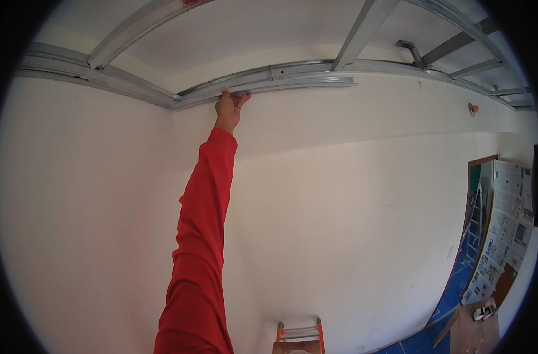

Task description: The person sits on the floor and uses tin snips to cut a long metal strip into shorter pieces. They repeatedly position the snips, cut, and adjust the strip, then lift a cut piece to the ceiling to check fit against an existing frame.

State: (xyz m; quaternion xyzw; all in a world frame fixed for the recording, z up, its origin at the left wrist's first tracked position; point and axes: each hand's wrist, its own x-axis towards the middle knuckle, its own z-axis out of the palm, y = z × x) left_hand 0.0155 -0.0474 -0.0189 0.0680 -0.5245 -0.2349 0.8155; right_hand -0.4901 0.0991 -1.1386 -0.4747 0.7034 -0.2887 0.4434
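My left arm in a red sleeve reaches up to the top of the wall. There my left hand holds a long, thin metal channel from below, near its left part. The thumb and fingers close about its lower edge. The channel's right end sticks out freely along the wall. Just behind and above it runs a metal wall track, fixed along the wall's top edge; whether the channel touches it I cannot tell. My right hand is out of view.
Metal ceiling framing spans overhead. An orange-railed stepladder stands below. Orange-tipped wires poke from the wall. At right, a paper-covered door stands beside a doorway showing another ladder, near a wooden board.
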